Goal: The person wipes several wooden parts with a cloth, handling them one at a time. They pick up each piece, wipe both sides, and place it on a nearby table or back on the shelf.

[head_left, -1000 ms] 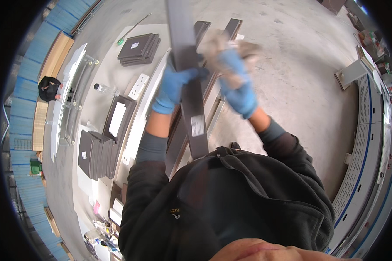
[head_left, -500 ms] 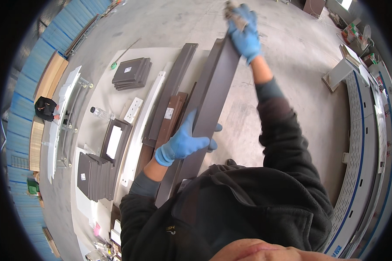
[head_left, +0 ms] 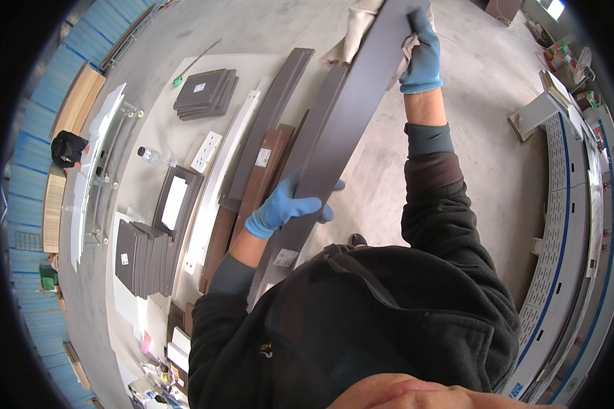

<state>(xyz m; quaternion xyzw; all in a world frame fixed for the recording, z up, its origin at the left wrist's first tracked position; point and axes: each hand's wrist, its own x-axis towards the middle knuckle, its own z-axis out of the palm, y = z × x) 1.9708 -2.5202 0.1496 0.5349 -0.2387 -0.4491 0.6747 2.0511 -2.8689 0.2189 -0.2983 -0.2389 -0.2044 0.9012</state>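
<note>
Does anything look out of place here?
I see no spill, and the held dark bar shows no obvious damage. Only the clear bottle seems slightly odd, being among stacked dark panels; I can't tell whether it's upright.

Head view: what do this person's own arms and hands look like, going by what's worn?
The left hand and right hand wear blue gloves that end at the wrist. Beyond a short bare stretch come dark grey cuffs, then loose, creased black sleeves. No cables or lettering show on either arm.
</note>
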